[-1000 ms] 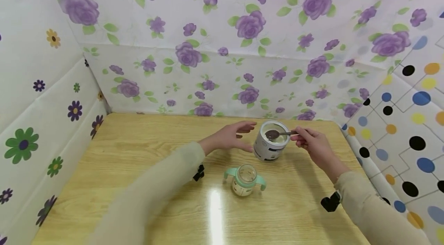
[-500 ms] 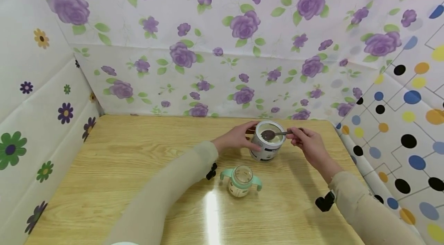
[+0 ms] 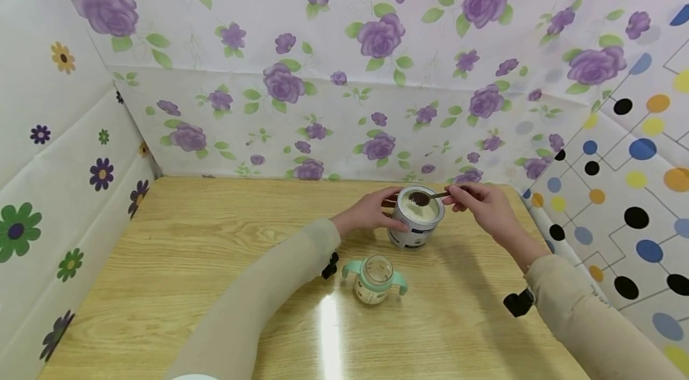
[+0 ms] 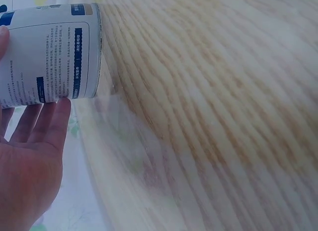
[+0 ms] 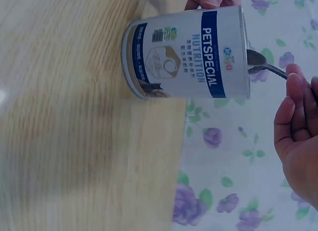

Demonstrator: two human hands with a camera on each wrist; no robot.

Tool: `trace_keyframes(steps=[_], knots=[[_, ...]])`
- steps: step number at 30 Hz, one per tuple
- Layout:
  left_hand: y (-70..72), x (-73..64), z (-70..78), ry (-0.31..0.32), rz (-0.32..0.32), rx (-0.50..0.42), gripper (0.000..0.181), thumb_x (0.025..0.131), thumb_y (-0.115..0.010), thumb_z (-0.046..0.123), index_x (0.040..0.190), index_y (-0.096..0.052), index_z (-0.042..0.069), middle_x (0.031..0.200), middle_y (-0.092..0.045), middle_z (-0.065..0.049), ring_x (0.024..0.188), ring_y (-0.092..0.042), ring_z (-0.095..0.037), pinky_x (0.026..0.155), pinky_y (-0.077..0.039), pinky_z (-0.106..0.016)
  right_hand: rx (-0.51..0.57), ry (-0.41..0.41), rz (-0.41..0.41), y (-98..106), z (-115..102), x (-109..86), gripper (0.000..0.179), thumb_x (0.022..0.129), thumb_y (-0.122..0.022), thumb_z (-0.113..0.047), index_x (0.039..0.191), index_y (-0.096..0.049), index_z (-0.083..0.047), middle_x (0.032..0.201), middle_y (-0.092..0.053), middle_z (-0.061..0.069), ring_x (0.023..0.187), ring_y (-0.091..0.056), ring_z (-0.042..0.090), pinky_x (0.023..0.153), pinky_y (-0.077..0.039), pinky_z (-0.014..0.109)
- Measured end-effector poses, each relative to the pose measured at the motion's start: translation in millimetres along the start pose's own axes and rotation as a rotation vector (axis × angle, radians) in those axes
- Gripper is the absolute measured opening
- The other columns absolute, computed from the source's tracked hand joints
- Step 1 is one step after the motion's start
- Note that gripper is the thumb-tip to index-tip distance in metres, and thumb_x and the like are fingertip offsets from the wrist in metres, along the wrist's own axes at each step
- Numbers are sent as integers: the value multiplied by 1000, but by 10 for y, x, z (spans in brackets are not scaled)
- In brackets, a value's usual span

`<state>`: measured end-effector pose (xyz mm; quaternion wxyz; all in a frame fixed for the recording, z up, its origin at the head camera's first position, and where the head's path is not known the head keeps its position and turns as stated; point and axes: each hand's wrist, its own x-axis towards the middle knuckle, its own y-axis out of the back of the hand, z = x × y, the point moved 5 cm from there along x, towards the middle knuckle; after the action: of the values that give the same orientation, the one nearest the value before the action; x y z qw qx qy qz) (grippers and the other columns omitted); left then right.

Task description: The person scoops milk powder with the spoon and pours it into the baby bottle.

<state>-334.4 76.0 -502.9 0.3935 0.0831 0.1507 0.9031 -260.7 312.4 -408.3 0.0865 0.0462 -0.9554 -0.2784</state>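
Note:
A white milk powder can with dark blue label bands stands uncovered near the table's back, pale powder showing inside. My left hand grips its left side, thumb at the front and fingers behind; the left wrist view shows those fingers against the can wall. Between thumb and fingers, my right hand pinches the handle of a dark metal spoon. Its bowl is over the can's mouth, and in the right wrist view the spoon is right at the rim.
A clear baby bottle with mint-green handles stands uncapped in front of the can, close to the left forearm. Floral cloth hangs behind the wooden table; patterned sheets cover both sides.
My left hand has moved right and taken hold of the can. The spoon has shifted slightly toward the can's back, its bowl turned, as my right hand rose and rotated.

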Motion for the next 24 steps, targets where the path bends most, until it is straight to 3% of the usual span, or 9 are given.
trace_keyframes(steps=[4, 8, 17, 24], knots=[[3, 0, -13, 9, 0, -5, 90, 88, -92, 27, 164, -44, 26, 156, -53, -2, 143, -53, -25, 107, -56, -34, -275, 132, -32, -14, -95, 4, 31, 112, -60, -26, 127, -77, -4, 99, -82, 3, 85, -75, 14, 73, -61, 24], [5, -4, -13, 8, 3, -5, 90, 88, -92, 26, 164, -43, 25, 156, -53, -2, 143, -52, -25, 106, -56, -33, -358, 202, -49, -45, -106, -7, 26, 111, -61, -20, 125, -78, -6, 98, -81, 0, 83, -75, 14, 71, -60, 28], [0, -16, 12, 17, 6, 9, 91, 89, -91, 26, 165, -42, 20, 154, -55, -2, 143, -53, -25, 105, -57, -32, -166, 66, -121, -190, 12, -87, 30, 112, -60, -26, 118, -80, -5, 96, -81, 6, 85, -75, 18, 77, -62, 27], [2, -21, 21, 20, 12, 9, 90, 89, -91, 24, 165, -42, 19, 154, -55, -3, 142, -54, -26, 104, -57, -32, 52, -68, -148, -266, 55, -144, 39, 113, -59, -26, 129, -72, 7, 103, -80, 15, 90, -74, 15, 81, -63, 27]])
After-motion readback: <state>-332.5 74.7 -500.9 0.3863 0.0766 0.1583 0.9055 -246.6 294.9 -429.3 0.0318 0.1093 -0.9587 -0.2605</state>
